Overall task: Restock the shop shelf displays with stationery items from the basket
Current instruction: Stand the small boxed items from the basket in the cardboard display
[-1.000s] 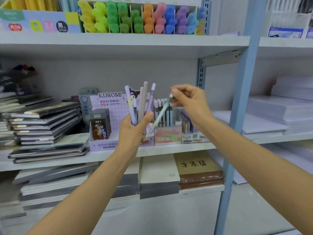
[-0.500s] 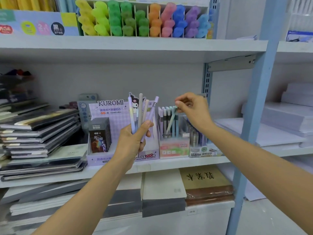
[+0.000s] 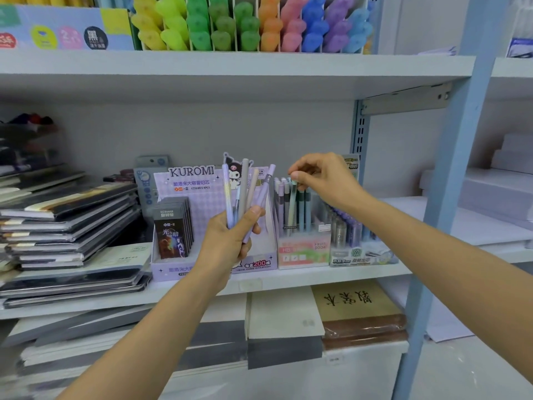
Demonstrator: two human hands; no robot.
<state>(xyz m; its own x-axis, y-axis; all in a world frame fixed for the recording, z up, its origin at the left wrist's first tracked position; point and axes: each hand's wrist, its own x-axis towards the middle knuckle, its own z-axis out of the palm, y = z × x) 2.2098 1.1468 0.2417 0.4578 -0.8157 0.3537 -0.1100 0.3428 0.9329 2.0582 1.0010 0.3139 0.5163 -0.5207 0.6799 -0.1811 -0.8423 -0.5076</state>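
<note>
Surface: a white metal shop shelf (image 3: 288, 280) backed by a grey panel. The KUROMI display box (image 3: 190, 180) is taken as reference. A rack of coloured highlighters (image 3: 245, 27) is seen on the shelf above it. Stacked notebooks (image 3: 66, 223) are noted to its left, and a pink pencil box (image 3: 302, 252) just beside it on the right. A blue upright (image 3: 450, 174) is seen further right.

The left hand (image 3: 227, 243) is held in front of the KUROMI display box, its fingers curled round a fan of pastel pencils (image 3: 245, 192) pointing upward. The right hand (image 3: 326, 180) is held right of the reference, above the pink pencil box. A mint-green pencil (image 3: 292, 203) is pinched at its top between thumb and forefinger and stands slightly tilted in that box's row.
</note>
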